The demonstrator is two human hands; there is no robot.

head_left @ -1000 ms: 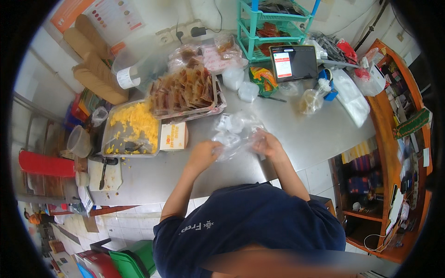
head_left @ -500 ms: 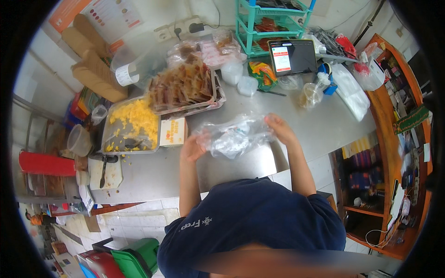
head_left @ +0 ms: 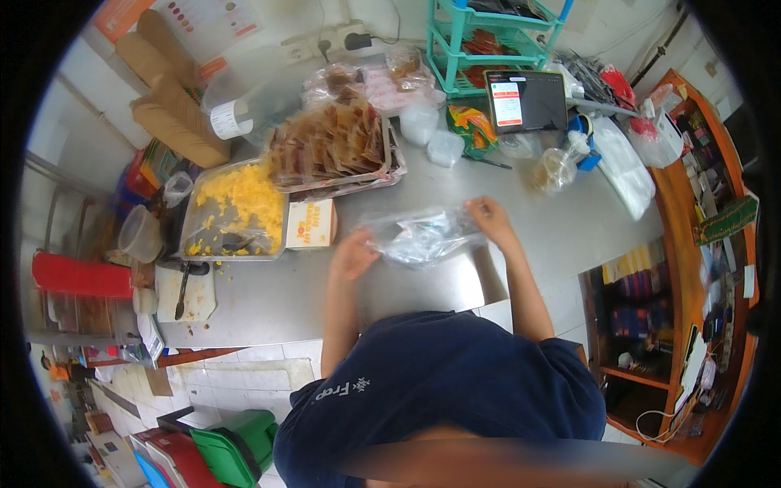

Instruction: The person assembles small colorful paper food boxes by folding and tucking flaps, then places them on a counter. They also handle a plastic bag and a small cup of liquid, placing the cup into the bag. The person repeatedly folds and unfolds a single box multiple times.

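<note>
The steel table point(head_left: 561, 228) spans the work area, with a wooden cabinet point(head_left: 683, 268) to its right. A teal rack point(head_left: 444, 53) stands at the table's rear. At left, a shallow food tray point(head_left: 234, 258) contains loose yellow food point(head_left: 244, 203); just beside it, toward the rear, a second tray point(head_left: 399, 168) carries closely stacked brown packets point(head_left: 329, 146). The clear bag point(head_left: 419, 237) is positioned over the front middle of the table, in front of the person, spread between both hands; its white contents are too blurred to identify. A tablet point(head_left: 533, 102) stands upright in front of the rack, at its right. A white board point(head_left: 199, 302) lies in front of the food tray. A small box point(head_left: 311, 224) sits between the food tray and the bag. The left hand point(head_left: 354, 254) is closed on the bag's left edge. The right hand point(head_left: 490, 220) pinches the bag's upper right corner, thumb against fingers. Whether the bag touches the table cannot be determined. A dark spatula point(head_left: 181, 301) rests on the board.
</note>
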